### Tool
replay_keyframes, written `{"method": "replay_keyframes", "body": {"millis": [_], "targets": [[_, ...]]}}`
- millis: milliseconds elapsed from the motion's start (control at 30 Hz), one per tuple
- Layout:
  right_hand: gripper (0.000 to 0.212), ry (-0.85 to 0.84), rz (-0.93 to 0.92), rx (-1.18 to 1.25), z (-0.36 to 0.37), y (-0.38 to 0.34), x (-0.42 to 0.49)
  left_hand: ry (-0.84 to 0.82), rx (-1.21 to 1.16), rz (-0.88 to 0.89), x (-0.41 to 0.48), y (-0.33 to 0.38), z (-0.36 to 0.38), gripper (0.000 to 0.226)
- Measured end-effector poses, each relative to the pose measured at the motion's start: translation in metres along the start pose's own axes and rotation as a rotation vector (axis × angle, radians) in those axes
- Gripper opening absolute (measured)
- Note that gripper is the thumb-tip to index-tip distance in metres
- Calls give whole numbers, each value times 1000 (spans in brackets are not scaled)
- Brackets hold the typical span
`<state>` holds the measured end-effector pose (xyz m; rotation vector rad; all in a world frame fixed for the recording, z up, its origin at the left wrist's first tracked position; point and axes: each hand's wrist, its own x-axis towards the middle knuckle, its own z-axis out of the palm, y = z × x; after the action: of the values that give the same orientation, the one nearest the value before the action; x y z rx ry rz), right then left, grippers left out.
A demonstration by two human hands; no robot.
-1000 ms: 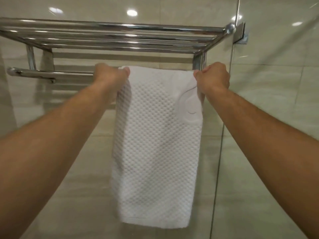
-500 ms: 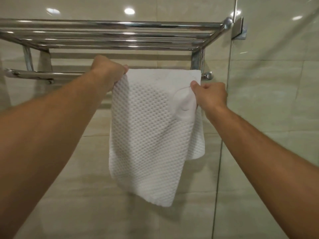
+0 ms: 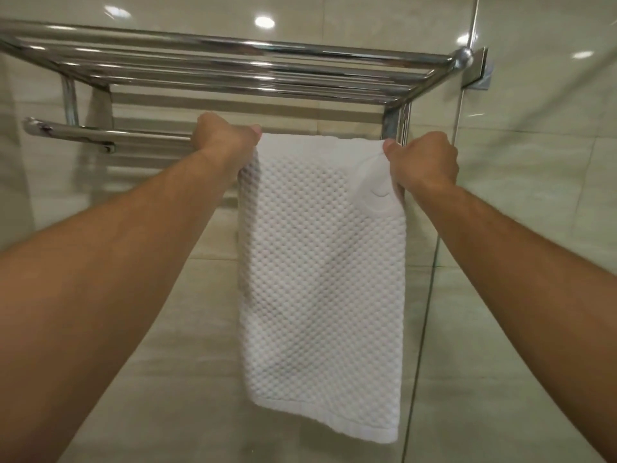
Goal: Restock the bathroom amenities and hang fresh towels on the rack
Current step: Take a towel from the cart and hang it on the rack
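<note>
Right now you are on the towel-hanging step. The white waffle towel (image 3: 320, 262) hangs flat from the lower bar (image 3: 100, 137) of the chrome rack (image 3: 233, 58), which fills the 12 o'clock part of your view. Its free end drops toward 6 o'clock against the tiled wall.

Your left hand (image 3: 223, 143) has its fingers curled round the towel's top corner at 11 o'clock. Your right hand (image 3: 424, 162) pinches the opposite corner at 1 o'clock, just above the round embossed emblem (image 3: 377, 188). Both hands hold cloth; neither is spread.

The bar under the fold is hidden, so how much towel hangs behind cannot be told. The bottom hem slants, lower toward 5 o'clock. Judging from that, your next move calls for a small tug to level the top edge and square the hem, then a gentle release of both corners. Mind the glass panel (image 3: 534, 162) close at 3 o'clock of your right hand. No amenities are in view.
</note>
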<state>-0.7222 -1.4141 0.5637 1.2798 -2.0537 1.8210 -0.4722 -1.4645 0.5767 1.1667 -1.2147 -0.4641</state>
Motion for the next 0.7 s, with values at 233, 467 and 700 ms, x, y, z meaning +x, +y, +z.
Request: {"method": "replay_keyframes", "body": {"millis": [233, 467, 700], "targets": [[49, 42, -123, -90, -10, -1, -9, 42, 193, 133, -12, -1, -6, 59], [21, -39, -175, 33, -8, 41, -44, -158, 81, 63, -31, -41, -4, 38], [16, -45, -183, 111, -5, 40, -33, -126, 15, 64, -28, -36, -9, 24]]}}
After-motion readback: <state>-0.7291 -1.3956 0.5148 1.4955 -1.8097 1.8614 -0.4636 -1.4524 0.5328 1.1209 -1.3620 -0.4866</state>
